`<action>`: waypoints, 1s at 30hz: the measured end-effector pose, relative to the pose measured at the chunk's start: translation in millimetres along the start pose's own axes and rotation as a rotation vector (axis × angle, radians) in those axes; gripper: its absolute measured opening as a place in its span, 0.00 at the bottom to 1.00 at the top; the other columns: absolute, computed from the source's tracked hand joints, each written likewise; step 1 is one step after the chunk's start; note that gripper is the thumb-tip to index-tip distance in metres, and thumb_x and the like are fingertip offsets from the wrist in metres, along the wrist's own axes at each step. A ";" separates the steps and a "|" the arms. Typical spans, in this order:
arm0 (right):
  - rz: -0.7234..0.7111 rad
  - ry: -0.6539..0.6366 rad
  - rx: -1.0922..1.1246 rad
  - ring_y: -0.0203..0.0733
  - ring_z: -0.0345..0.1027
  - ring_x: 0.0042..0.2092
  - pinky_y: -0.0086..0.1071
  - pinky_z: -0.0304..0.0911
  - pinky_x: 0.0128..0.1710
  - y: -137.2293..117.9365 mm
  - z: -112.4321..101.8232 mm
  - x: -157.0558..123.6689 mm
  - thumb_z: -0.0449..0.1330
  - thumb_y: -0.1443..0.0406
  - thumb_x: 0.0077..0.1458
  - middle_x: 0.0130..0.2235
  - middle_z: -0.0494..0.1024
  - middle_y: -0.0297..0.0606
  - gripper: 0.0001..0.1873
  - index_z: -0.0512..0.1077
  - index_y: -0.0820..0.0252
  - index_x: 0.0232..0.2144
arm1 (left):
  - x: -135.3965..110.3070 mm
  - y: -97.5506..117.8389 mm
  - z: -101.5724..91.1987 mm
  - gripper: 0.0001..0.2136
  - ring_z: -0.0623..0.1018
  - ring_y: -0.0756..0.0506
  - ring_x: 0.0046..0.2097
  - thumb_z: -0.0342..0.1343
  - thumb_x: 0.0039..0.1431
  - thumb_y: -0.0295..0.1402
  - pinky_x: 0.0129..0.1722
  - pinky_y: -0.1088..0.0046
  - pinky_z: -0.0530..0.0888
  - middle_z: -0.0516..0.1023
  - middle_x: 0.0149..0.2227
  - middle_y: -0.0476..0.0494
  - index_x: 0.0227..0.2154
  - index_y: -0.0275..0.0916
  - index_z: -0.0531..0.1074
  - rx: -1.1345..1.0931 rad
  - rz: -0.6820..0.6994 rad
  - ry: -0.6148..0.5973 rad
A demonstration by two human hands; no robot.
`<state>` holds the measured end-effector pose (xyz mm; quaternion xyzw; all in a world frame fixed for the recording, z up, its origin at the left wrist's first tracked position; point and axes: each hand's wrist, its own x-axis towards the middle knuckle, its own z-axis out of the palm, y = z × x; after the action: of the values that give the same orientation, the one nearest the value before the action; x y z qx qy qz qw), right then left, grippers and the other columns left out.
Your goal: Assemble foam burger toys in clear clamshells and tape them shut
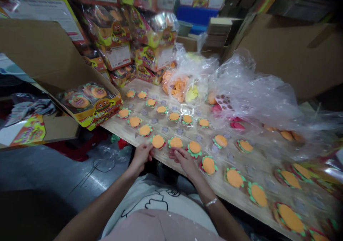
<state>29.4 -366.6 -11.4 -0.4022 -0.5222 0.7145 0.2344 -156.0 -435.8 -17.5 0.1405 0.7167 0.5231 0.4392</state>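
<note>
Many clear plastic clamshell packs lie in rows on a wooden board; each pack has a burger-shaped gummy candy with an orange top and green frill. My left hand grips the near edge of one pack, fingers curled on it. My right hand pinches the near edge of the neighbouring pack. Both hands are at the board's front edge.
A yellow display carton with filled packs stands at the left inside a cardboard box. Stacked printed candy boxes rise behind. Clear bags of loose orange, yellow and red gummy pieces lie at the back of the board. Cardboard leans at right.
</note>
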 end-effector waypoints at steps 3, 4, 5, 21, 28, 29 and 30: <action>-0.131 -0.011 -0.160 0.43 0.71 0.39 0.36 0.64 0.39 5.0 -2.9 0.2 0.56 0.56 0.53 0.37 0.78 0.39 0.16 0.73 0.59 0.39 | -16.8 -10.1 -9.1 0.16 0.62 0.55 0.12 0.59 0.42 0.45 0.12 0.82 0.49 0.68 0.16 0.53 0.22 0.36 0.63 -0.004 -0.048 -0.018; -0.174 -0.021 -0.218 0.43 0.70 0.39 0.35 0.63 0.39 6.8 -3.3 -0.3 0.55 0.57 0.54 0.36 0.77 0.39 0.15 0.73 0.60 0.39 | -21.7 -13.1 -12.5 0.16 0.64 0.55 0.13 0.59 0.41 0.45 0.12 0.82 0.50 0.69 0.17 0.52 0.22 0.36 0.64 -0.003 -0.063 -0.012; -0.208 -0.033 -0.275 0.42 0.69 0.38 0.34 0.63 0.38 8.4 -3.5 -1.0 0.55 0.58 0.54 0.36 0.77 0.39 0.14 0.73 0.60 0.38 | -25.7 -15.6 -15.6 0.17 0.66 0.55 0.15 0.60 0.40 0.45 0.13 0.82 0.52 0.71 0.20 0.51 0.23 0.36 0.64 -0.005 -0.078 0.002; -0.193 0.079 -0.467 0.38 0.67 0.25 0.29 0.60 0.25 19.2 26.0 6.6 0.53 0.54 0.56 0.25 0.74 0.36 0.16 0.72 0.59 0.29 | -29.4 -16.6 -22.1 0.10 0.77 0.49 0.25 0.58 0.55 0.36 0.26 0.77 0.72 0.74 0.22 0.50 0.27 0.35 0.66 -0.373 -0.178 -0.090; -0.129 0.028 -0.106 0.37 0.68 0.25 0.30 0.63 0.25 0.0 26.1 6.1 0.59 0.51 0.48 0.23 0.72 0.32 0.18 0.68 0.60 0.27 | -31.0 -0.6 -22.5 0.15 0.78 0.48 0.25 0.59 0.53 0.37 0.24 0.78 0.72 0.78 0.26 0.46 0.42 0.37 0.69 -0.217 -0.102 -0.198; -0.127 0.031 -0.092 0.37 0.67 0.25 0.30 0.62 0.26 -3.8 24.2 5.6 0.59 0.51 0.48 0.24 0.72 0.31 0.18 0.68 0.60 0.28 | -30.0 1.9 -21.1 0.16 0.78 0.48 0.26 0.59 0.53 0.36 0.25 0.77 0.73 0.78 0.27 0.45 0.44 0.37 0.68 -0.227 -0.100 -0.217; -0.126 0.036 -0.085 0.36 0.66 0.25 0.29 0.62 0.26 -7.0 22.2 4.9 0.60 0.51 0.47 0.23 0.71 0.31 0.17 0.68 0.60 0.27 | -28.6 4.1 -19.1 0.16 0.78 0.48 0.27 0.59 0.53 0.35 0.27 0.76 0.75 0.78 0.29 0.45 0.44 0.37 0.69 -0.249 -0.105 -0.242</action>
<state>7.8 -372.8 -3.6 -0.3911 -0.5719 0.6683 0.2709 -155.5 -465.0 1.2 0.1094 0.5948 0.5634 0.5629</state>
